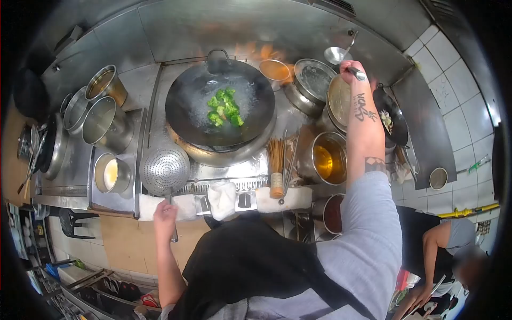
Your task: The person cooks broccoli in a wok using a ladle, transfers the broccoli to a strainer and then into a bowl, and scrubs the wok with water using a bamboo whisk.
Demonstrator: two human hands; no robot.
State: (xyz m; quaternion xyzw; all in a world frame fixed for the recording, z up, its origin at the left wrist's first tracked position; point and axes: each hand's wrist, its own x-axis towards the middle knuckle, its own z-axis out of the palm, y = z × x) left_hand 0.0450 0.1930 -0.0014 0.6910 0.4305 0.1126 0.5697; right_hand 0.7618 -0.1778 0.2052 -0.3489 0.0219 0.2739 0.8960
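My left hand (165, 212) is closed around the handle of a perforated skimmer (166, 169), whose round head lies flat by the stove's front left. My right arm stretches out to the far right, and my right hand (352, 72) grips the handle of a ladle (336, 55). Its bowl shows just beyond the fingers, above the pots. Between my hands sits a large black wok (186, 114), where green broccoli (226, 108) lies in steaming, bubbling liquid.
Metal pots (108, 124) stand at left, with a pot of yellow liquid (329, 160) at right. A bamboo brush (276, 170) and white cloths (222, 200) line the front edge. Flames (266, 52) show behind the wok. Another person (434, 250) works at lower right.
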